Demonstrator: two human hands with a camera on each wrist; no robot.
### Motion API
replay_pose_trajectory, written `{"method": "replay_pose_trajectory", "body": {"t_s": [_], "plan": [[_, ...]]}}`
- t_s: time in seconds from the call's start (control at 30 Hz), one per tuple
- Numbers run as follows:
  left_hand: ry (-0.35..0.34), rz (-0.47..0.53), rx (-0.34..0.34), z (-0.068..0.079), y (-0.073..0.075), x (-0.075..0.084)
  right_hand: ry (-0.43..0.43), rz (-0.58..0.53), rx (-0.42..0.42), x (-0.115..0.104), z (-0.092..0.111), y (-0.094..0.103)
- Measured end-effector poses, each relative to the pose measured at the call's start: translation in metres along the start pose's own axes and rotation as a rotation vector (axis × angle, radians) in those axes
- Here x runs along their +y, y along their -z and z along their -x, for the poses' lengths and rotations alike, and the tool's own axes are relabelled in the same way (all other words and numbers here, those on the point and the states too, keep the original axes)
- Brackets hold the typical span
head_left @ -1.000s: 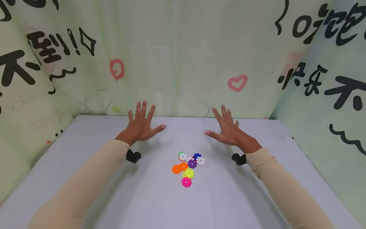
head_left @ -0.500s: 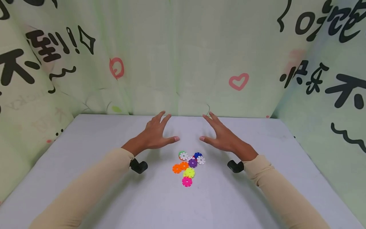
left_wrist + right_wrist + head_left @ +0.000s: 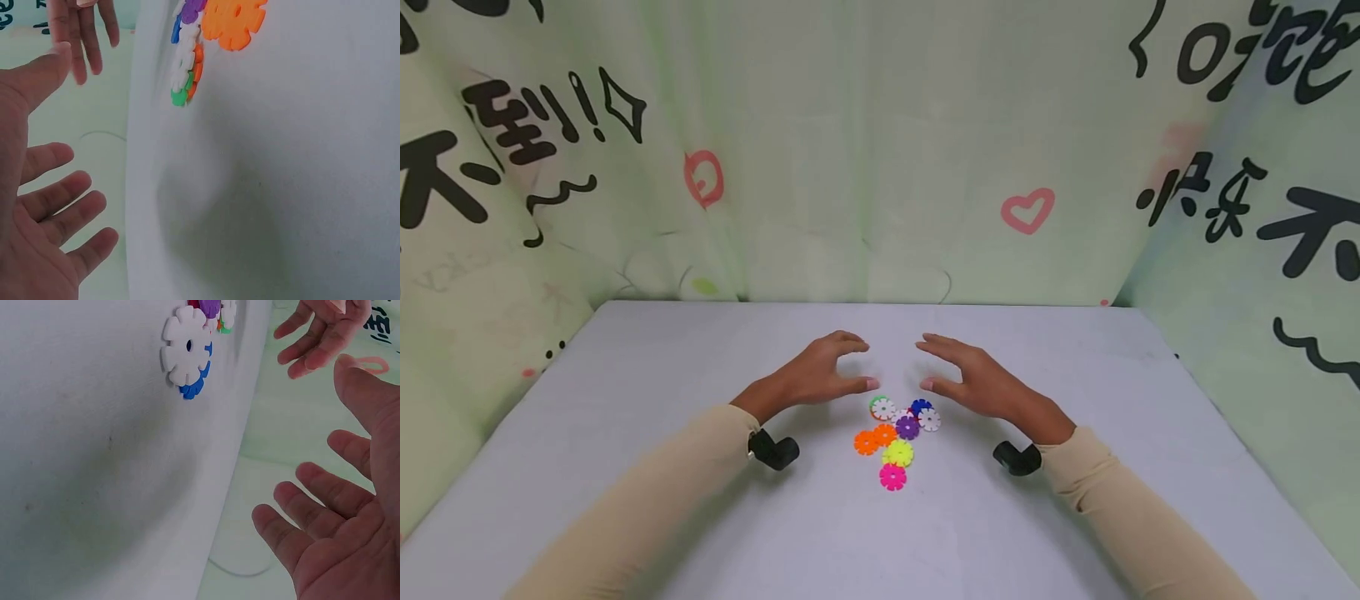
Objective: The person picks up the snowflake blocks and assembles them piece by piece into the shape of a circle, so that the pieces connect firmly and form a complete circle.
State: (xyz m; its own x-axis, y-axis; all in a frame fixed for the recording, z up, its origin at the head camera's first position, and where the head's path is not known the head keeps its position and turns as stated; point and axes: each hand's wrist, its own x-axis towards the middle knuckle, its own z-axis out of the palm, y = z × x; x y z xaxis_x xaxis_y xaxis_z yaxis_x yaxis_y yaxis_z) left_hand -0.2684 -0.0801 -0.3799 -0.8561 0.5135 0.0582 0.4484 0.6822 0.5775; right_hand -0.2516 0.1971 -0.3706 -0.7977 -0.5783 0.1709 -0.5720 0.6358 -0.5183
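Several flat notched plastic discs, shaped like snowflake building pieces, lie in a loose cluster mid-table: a pink disc, a yellow disc, orange discs, a purple disc, with white, blue, green and red ones behind. Some overlap. My left hand hovers above the table just left of and beyond the cluster, fingers relaxed, holding nothing. Opposite it, my right hand hovers on the right side, also without anything in it. In the right wrist view a white disc rests over a blue disc.
A white-covered table spreads beneath both arms. Behind and at the sides hangs a pale green curtain with black lettering and red hearts. A black wrist camera sits on the left wrist, another black camera on the right.
Both hands have come down and inward from a raised, spread pose, closer to each other and to the discs. Their fingers now point toward one another. The discs lie as before.
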Motion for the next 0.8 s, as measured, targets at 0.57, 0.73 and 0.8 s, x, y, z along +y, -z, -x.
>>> {"method": "replay_pose_trajectory", "body": {"t_s": [0.57, 0.73, 0.8], "plan": [[-0.052, 0.248, -0.057, -0.001, -0.017, 0.007, 0.125, -0.168, -0.054, -0.003, 0.004, -0.017], [-0.026, 0.240, -0.064, -0.002, -0.025, 0.007, 0.093, -0.184, -0.103, -0.006, 0.005, -0.025], [-0.015, 0.238, -0.075, -0.003, -0.028, 0.007, 0.072, -0.174, -0.118, -0.007, 0.005, -0.028]]}}
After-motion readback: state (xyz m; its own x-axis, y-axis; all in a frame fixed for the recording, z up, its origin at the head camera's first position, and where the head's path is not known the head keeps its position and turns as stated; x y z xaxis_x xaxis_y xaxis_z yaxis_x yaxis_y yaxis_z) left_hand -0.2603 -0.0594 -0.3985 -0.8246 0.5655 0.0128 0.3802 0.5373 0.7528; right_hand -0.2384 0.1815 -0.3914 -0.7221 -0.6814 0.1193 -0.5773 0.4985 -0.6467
